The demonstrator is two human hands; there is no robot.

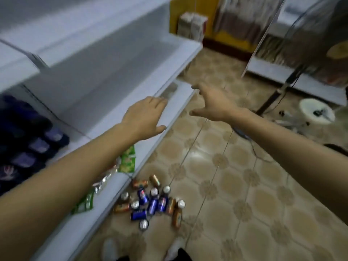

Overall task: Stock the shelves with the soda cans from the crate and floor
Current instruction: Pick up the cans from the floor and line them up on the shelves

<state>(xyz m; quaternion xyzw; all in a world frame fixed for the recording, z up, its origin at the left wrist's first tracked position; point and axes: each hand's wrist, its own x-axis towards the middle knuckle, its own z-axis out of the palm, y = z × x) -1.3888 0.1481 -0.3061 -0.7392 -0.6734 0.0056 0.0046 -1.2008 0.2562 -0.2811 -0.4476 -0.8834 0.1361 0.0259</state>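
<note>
Several soda cans (150,202), blue ones and orange ones, lie and stand in a heap on the tiled floor beside the foot of the white shelf unit (116,59). My left hand (145,115) reaches forward over the shelf's front edge, fingers spread and holding nothing. My right hand (211,102) stretches out further right above the floor, thumb and fingers apart, also holding nothing. Dark blue cans (33,140) stand in rows on a shelf at the far left. No crate is in view.
Green snack packets (128,161) lie on the low shelf under my left arm. A standing fan (316,112) with a round white base is at the right. Cartons (192,25) and a yellow counter sit at the back. My feet show at the bottom edge.
</note>
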